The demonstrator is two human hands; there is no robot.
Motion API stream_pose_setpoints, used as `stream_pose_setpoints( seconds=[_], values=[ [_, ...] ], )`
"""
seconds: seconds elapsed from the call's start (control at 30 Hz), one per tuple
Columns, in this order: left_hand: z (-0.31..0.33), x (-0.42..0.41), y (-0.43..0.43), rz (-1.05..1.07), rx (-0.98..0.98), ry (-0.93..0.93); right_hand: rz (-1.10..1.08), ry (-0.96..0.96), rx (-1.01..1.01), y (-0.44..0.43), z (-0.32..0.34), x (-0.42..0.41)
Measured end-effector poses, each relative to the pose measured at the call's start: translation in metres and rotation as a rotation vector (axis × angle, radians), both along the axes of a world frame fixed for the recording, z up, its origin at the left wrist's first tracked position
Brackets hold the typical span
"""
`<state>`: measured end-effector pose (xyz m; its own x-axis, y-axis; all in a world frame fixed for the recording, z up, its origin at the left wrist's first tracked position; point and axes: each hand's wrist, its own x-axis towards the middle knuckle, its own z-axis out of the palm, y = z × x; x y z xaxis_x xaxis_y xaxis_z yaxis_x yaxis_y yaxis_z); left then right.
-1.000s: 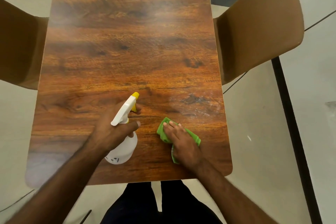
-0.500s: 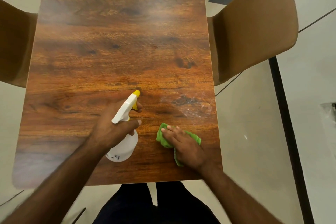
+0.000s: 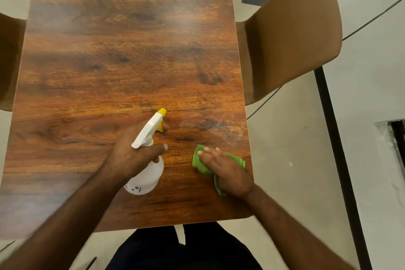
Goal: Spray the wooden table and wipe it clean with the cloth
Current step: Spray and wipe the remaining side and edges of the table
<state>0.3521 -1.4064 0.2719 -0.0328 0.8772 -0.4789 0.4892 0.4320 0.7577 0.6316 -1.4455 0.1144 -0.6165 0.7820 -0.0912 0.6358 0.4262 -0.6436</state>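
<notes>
On the wooden table point(image 3: 122, 55), the left hand point(image 3: 131, 155) grips the spray bottle point(image 3: 146, 173) while the right hand point(image 3: 228, 171) presses flat on the green cloth point(image 3: 200, 165).

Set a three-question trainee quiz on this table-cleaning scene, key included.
1. True or false: the left hand grips the spray bottle.
2. Where on the wooden table does the right hand press the green cloth? A) near right corner B) far left corner C) middle
3. Fill in: the bottle's nozzle tip is ___.
Key: 1 true; 2 A; 3 yellow.
</notes>
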Motion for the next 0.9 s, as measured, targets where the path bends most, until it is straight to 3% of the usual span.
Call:
stream_pose_setpoints(
  seconds=[0.13,0.4,0.6,0.8,0.9],
  values=[
    [-0.004,-0.001,0.004,-0.048,0.007,-0.005,-0.248,-0.12,0.0,0.047,0.0,0.02],
    [-0.005,0.0,0.009,-0.025,0.006,-0.014,-0.03,-0.037,0.077,-0.021,-0.006,0.032],
    [-0.006,0.003,0.015,-0.076,-0.001,-0.009,-0.326,-0.146,0.014,0.033,-0.006,0.043],
    [-0.004,0.007,0.023,-0.095,-0.02,-0.021,-0.426,-0.107,0.015,-0.041,-0.002,0.032],
    [-0.003,0.008,0.026,-0.085,-0.015,-0.035,-0.462,-0.114,-0.01,-0.033,-0.005,0.037]
  ],
)
